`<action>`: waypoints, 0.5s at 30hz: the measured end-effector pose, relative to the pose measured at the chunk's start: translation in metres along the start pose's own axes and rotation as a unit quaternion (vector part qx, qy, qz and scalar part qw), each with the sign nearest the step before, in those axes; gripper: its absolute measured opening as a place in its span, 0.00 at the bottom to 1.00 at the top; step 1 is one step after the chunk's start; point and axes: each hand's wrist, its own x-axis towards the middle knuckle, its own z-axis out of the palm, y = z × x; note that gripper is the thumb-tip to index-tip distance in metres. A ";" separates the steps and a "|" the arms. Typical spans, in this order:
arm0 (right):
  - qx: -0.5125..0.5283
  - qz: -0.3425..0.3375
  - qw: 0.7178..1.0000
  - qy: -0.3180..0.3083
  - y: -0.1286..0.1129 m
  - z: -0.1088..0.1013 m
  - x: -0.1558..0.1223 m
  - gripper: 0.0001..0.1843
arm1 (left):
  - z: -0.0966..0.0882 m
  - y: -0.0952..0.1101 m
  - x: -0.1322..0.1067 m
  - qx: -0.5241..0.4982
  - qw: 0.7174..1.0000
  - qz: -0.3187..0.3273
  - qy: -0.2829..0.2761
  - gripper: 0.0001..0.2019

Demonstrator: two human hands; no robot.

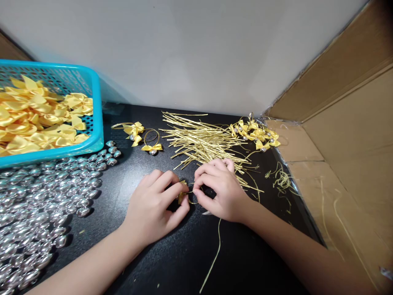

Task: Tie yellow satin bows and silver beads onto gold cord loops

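Observation:
My left hand (158, 203) and my right hand (219, 188) meet over the black table (184, 254), fingers curled. The left hand pinches a small yellow bow (181, 196). The right hand pinches a thin gold cord (194, 200) that loops at the bow and trails down the table toward me. A loose pile of gold cords (202, 141) lies just behind the right hand.
A blue basket (96, 123) of yellow bows sits at the far left, with a heap of silver beads (39, 205) in front of it. Finished bows with loops (144, 137) lie mid-table, and more finished bows (256, 133) lie far right. A cardboard box (337, 164) borders the right.

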 end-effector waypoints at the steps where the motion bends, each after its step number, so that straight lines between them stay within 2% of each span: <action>1: 0.001 -0.002 1.000 0.003 0.000 0.000 0.000 0.06 | 0.000 0.000 0.000 -0.001 1.000 0.000 -0.002 0.06; 15: 0.002 -0.004 1.000 -0.011 0.001 -0.001 0.000 0.06 | -0.001 0.000 0.001 -0.005 1.000 0.000 -0.008 0.07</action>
